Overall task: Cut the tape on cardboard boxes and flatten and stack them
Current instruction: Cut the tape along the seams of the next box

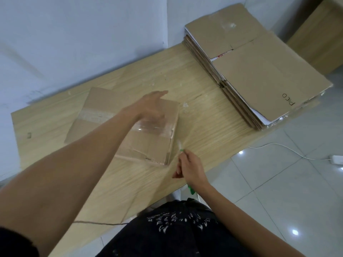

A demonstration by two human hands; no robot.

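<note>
The right hand [189, 167] is curled round a green-handled cutter [181, 150], whose tip points at the near right edge of the box [148, 145], just short of touching it as far as I can tell. The left hand [150, 106] reaches across with fingers stretched out and lies flat on top of the box, though it is blurred. The box lies low on the tabletop [213, 127], in front of the person, with a band of clear tape [154, 127] running across its top and down the right side.

I'd say this is the cutting step. The left hand steadies the cardboard while the blade lines up with the tape at the edge. The next move needs the tip set into the seam and drawn along it, with the pressing fingers kept clear of its path.

Counted: two hands, one cutter, one box in work, and one stack of flattened boxes [259, 71] at the far right of the tabletop. The stack has too many layers to number.
</note>
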